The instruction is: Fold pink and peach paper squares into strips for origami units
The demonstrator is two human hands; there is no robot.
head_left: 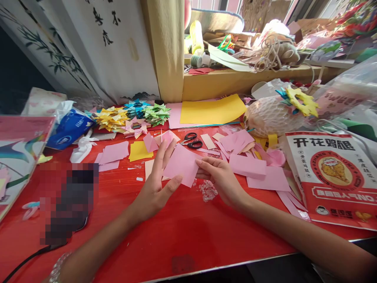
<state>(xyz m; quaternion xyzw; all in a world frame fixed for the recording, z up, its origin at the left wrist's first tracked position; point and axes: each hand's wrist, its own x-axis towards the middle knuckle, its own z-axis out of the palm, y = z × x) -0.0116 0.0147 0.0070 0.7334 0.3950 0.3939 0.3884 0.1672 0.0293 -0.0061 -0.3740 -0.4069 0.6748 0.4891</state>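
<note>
A square of pink paper (182, 165) is raised over the red table, pinched at its right corner between the thumb and fingers of my right hand (219, 177). At the paper's left side is my left hand (159, 182), its thumb and fingers spread apart; whether it touches the paper's edge I cannot tell. Just behind the square lie scissors (193, 140) with black handles. Yellow paper squares (140, 151) and pink squares (113, 153) rest to the left. Pink strips and pieces (247, 165) are heaped on the right.
Folded paper stars (137, 118) line the back left, near a blue tissue pack (70, 127). A yellow sheet (212, 111) lies at the back. On the right is a printed food bag (332, 177). A blurred-out dark device (70, 204) with a cable occupies the left of the red table (188, 236).
</note>
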